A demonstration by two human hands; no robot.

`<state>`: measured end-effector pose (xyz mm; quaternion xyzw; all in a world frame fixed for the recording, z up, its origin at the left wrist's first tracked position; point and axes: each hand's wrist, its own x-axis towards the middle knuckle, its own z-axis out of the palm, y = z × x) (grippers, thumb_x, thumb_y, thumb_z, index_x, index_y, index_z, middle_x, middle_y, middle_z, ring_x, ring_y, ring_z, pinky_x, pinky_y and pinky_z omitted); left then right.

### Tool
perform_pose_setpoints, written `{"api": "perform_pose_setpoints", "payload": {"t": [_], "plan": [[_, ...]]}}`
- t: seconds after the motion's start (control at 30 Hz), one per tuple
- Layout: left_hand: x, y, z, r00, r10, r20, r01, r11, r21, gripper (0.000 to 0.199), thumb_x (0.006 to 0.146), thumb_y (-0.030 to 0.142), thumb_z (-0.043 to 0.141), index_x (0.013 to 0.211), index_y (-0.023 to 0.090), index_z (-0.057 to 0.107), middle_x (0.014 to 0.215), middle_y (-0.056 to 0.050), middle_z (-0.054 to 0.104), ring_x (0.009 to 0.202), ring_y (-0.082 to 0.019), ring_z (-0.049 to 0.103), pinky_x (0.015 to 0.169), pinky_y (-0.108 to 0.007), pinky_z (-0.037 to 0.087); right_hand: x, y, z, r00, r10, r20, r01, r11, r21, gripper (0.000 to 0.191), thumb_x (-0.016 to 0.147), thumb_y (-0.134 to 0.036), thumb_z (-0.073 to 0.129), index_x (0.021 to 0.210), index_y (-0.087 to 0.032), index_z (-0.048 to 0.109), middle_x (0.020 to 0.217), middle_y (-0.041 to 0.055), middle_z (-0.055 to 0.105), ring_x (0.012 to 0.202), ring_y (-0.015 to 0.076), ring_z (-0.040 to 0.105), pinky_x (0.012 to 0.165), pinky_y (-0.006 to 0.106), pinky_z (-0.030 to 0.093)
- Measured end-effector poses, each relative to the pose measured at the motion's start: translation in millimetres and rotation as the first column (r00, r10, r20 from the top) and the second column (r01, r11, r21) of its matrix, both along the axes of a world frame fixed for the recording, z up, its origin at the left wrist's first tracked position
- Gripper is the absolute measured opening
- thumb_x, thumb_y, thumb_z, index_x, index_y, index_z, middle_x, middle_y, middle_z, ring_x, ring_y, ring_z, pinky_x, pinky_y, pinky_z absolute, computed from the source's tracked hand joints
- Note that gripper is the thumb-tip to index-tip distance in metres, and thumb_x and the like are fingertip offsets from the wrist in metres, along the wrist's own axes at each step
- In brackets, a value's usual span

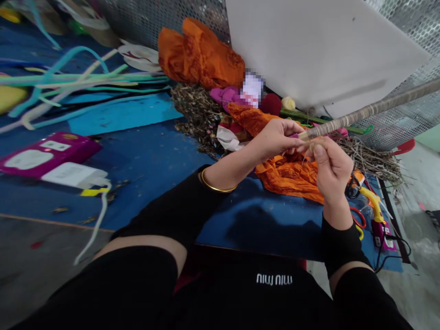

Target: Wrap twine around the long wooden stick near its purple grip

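A long stick [360, 114] wound with brownish, banded material slants down from the right edge to my hands. My left hand [275, 137] pinches it near its lower end, where a bit of purple shows by the fingertips. Close beside the wrapping, my right hand [332, 162] is closed, thumb against the bent fingers, on a thin strand [304, 159] that is only partly visible. Crumpled orange cloth [292, 178] lies on the table beneath both hands.
Dried stems [192, 110] and twigs [374, 158] flank the cloth on the blue table [147, 183]. At right lie a yellow glue gun [374, 201], scissors [359, 216] and a purple power strip [380, 236] with cables. Another purple power strip [27, 158] and pastel strips [68, 78] are left.
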<state>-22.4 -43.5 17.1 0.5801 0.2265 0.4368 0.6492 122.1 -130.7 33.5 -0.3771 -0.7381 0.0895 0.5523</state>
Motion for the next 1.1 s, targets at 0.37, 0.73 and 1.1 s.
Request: {"api": "perform_pose_setpoints", "payload": {"t": [0.37,0.73,1.1], "plan": [[3.7,-5.0,-2.4,0.982,0.105,-0.157,-0.089,0.99,0.108,0.008,0.069,0.011,0.077,0.074,0.014,0.072,0.063,0.002,0.065,0.05,-0.008,0.054,0.05,-0.021,0.041,34.9,12.4,12.9,0.997,0.015,0.082,-0.021,0.997,0.07,0.031,0.106,-0.042,0.053,0.083,-0.028,0.069,0.084,0.0026,0.068,0.091,0.0205,0.067,0.092,0.043,0.06],[8.2,-10.3,-10.8,0.897,0.302,-0.323,-0.178,0.915,0.361,0.011,0.068,0.016,0.075,0.078,0.016,0.079,0.062,0.002,0.062,0.057,-0.012,0.051,0.056,-0.023,0.037,35.1,31.2,5.1,0.995,0.04,0.092,-0.039,0.999,-0.007,0.035,0.106,-0.047,0.053,0.082,-0.025,0.067,0.098,0.0027,0.072,0.099,0.0177,0.069,0.092,0.038,0.06],[8.8,-22.9,-11.0,0.729,0.539,-0.422,-0.17,0.74,0.651,0.036,0.075,0.02,0.076,0.11,0.025,0.073,0.087,-0.003,0.076,0.085,-0.026,0.07,0.075,-0.028,0.048,40.0,34.9,0.8,0.996,0.008,0.091,0.005,0.991,-0.132,0.042,0.105,-0.053,0.053,0.078,-0.023,0.063,0.112,0.0041,0.066,0.105,0.0171,0.066,0.099,0.038,0.061]]}}
